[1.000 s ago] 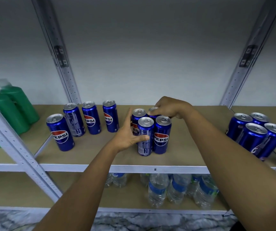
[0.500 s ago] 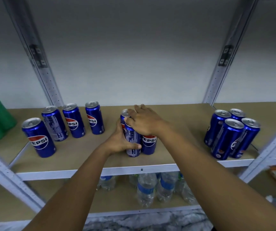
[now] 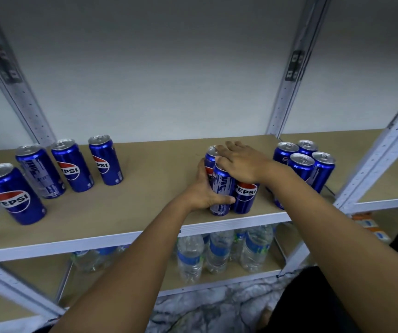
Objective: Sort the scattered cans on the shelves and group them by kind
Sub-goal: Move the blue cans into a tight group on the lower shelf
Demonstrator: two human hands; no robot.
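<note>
Blue Pepsi cans are standing along the shelf board point(image 3: 145, 212) we are working on. Four loose cans point(image 3: 70, 162) are sitting well left of our hands. At the board's front edge, our left hand point(image 3: 201, 191) is curling around the side of the middle cluster point(image 3: 231, 193), thumb wrapping its front can. Our right hand point(image 3: 241, 162) is pressing flat, fingers straight, on the cluster's tops. Just right of it, a grouped four point(image 3: 303, 162) is standing upright. Water bottles point(image 3: 217, 251) are standing below the board.
</note>
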